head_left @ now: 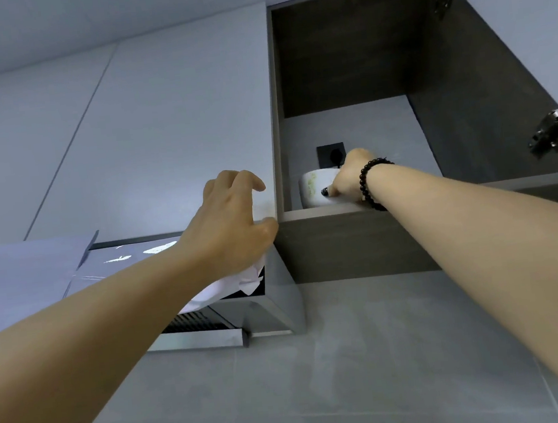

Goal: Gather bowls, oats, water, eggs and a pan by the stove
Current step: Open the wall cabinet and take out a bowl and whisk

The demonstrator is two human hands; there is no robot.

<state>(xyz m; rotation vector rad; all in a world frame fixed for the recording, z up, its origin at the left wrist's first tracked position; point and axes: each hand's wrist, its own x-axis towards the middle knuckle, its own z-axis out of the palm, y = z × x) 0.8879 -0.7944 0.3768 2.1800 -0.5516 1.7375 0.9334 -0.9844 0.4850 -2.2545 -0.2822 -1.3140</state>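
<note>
We reach up into the open cabinet (352, 66) beside the stove hood (273, 301), where our right hand (348, 178) grips a white bowl (313, 187) standing on the lower shelf (319, 211), near the shelf's front edge; the thumb presses the bowl's side and the other fingers go over the rim, out of sight. Our left hand (234, 223) holds nothing: its fingers are loosely spread against the closed door (159, 137) next to the opening, the thumb by the door's lower corner. The chief risk, as we judge it, is the lift itself: the bowl is overhead, gripped by one hand on one side only, so it could tip or slide from the fingers as it comes off the shelf and drop toward whatever lies below, which we cannot see. A second bowl may sit nested inside or behind this one; the view does not settle that, and a loose one could shift when the first moves. The beaded bracelet (369, 184) on the right wrist rides just over the shelf edge and might catch there on the way out. Behind the hand, a dark wall socket (328, 152) sits on the cabinet's back panel, close to the bowl. The door hinges (554, 129) jut out at the right of the opening, well apart from the arm. Crumpled white film (244, 284) hangs on the hood under the left wrist.
</note>
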